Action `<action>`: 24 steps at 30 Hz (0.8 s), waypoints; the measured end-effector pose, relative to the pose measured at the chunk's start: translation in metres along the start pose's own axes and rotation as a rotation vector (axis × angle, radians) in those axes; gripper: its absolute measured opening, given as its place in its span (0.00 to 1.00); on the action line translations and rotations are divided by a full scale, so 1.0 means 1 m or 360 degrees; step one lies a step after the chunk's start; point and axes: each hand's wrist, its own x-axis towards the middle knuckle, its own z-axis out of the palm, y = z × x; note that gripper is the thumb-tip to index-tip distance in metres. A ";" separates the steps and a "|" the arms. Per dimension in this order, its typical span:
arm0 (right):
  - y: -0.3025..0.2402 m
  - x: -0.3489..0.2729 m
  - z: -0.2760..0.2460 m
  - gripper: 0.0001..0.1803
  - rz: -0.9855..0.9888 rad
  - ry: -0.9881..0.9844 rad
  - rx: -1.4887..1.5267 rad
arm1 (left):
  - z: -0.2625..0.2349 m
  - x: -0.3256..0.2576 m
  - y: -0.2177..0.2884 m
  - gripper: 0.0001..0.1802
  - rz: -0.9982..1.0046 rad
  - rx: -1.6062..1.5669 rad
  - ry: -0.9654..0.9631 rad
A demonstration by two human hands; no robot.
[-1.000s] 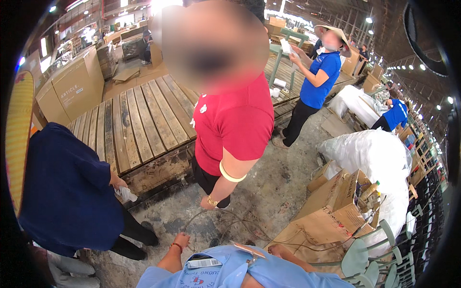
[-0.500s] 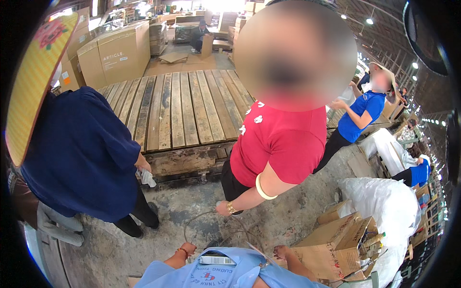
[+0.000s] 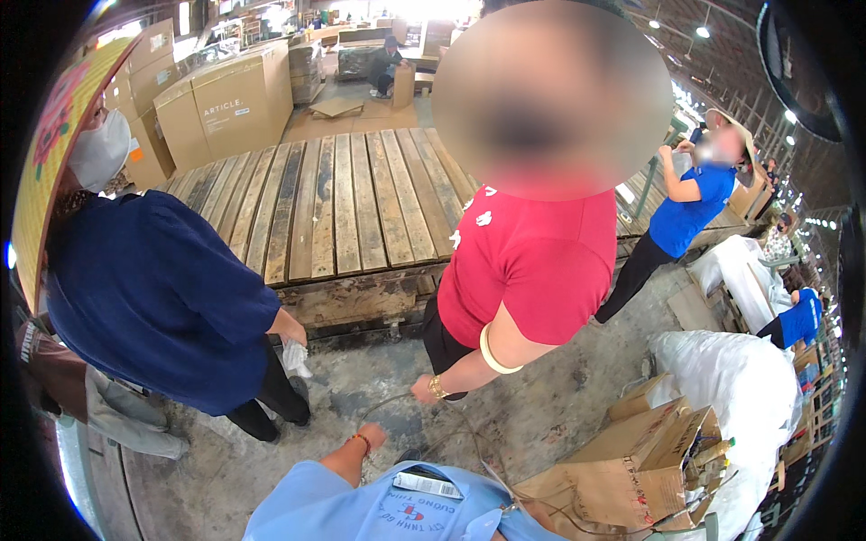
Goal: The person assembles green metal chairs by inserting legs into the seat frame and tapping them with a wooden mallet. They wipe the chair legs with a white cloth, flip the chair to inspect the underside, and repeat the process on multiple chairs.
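My left hand (image 3: 370,436), with a red beaded bracelet at the wrist, hangs low in front of my light blue shirt (image 3: 361,500). Its fingers look curled. A thin grey cable (image 3: 383,402) loops down beside it from the hand of a person in a red shirt (image 3: 532,270); whether my fingers hold the cable is hidden. Of my right arm (image 3: 539,514) only a little skin shows by the shirt's edge, and its fingers are hidden. More of the cable runs past it toward an open cardboard box (image 3: 622,469). A small white pack (image 3: 424,483) sticks out of my shirt pocket.
A slatted wooden platform (image 3: 343,203) lies ahead. On the left stands a person in dark blue (image 3: 162,298) holding a white cloth (image 3: 295,358). Large cartons (image 3: 230,104) stand far left. White wrapped bulk (image 3: 731,379) and a person in blue (image 3: 695,207) are on the right.
My left hand has risen and moved slightly right. My right hand has dropped back, mostly out of sight. The person on the left has turned the head more toward me.
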 end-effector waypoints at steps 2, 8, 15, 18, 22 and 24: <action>0.014 -0.011 0.032 0.11 -0.0072 0.0054 -0.0219 | -0.021 0.012 0.003 0.12 0.0141 0.0083 -0.0123; -0.003 0.010 0.034 0.10 -0.0098 0.0075 -0.0148 | -0.033 0.016 0.007 0.13 0.0191 0.0029 -0.0273; -0.001 0.022 0.031 0.09 0.0135 -0.0078 0.0458 | -0.013 0.002 0.007 0.11 0.0138 -0.0398 -0.0326; 0.004 0.036 0.021 0.09 0.0954 -0.0182 0.1447 | -0.010 -0.005 0.003 0.12 0.0230 -0.0129 -0.0254; -0.005 0.045 -0.004 0.15 0.0912 -0.0165 0.1351 | -0.006 -0.012 -0.003 0.12 0.0163 0.0056 -0.0285; -0.001 0.045 -0.007 0.18 0.0750 -0.0173 0.1183 | -0.003 -0.014 -0.005 0.12 0.0148 0.0062 -0.0278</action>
